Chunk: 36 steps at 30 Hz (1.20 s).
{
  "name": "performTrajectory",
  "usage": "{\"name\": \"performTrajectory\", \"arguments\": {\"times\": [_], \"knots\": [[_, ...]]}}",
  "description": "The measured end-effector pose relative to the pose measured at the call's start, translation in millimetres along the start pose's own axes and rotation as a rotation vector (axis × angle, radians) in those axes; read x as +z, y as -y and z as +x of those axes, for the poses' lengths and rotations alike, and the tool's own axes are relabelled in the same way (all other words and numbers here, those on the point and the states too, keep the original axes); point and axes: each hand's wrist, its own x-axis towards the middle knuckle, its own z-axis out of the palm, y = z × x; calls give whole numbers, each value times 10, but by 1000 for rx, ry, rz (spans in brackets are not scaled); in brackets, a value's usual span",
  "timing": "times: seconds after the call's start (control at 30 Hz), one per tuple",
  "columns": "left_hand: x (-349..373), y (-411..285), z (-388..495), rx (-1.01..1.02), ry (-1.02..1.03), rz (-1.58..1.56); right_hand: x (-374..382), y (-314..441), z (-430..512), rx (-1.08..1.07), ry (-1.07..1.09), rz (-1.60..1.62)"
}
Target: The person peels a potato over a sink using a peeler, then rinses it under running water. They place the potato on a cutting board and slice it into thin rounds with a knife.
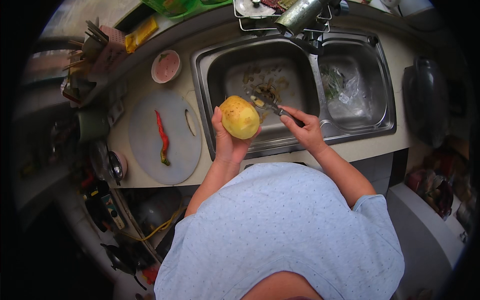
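My left hand [232, 144] grips a large potato [240, 117] above the near left part of the steel sink. The potato's lower right face is peeled to pale yellow, while brown-speckled skin covers its upper left. In my right hand [305, 129] is a peeler [272, 105] with a dark handle, its blade end just right of the potato and apart from it. A pale scrap clings to the blade. Below, potato peelings [279, 82] lie scattered around the drain of the larger sink basin [228, 56].
To the left, a round cutting board [146, 138] bears a red chili pepper [161, 135]. Behind it stands a small pink-lined bowl [166, 66]. The smaller basin [375, 112] holds greens in a clear plastic bag [350, 90]. A wire rack [245, 27] is behind the sink.
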Motion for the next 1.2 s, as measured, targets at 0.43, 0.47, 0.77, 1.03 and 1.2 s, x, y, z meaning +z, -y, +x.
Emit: {"name": "performTrajectory", "arguments": {"times": [0.43, 0.47, 0.77, 1.03, 1.2], "knots": [[-106, 17, 58, -176, 60, -66, 8, 136, 73, -133, 132, -6], [-119, 18, 71, -176, 51, -82, 17, 125, 88, -128, 132, 13], [-259, -30, 41, -135, 119, -72, 11, -68, 63, -63, 155, -106], [-154, -65, 38, -43, 42, 33, 93, 27, 144, 168, 16, 175], [-115, -1, 105, -47, 135, 46, 337, 367, 116, -6, 140, 134]]}}
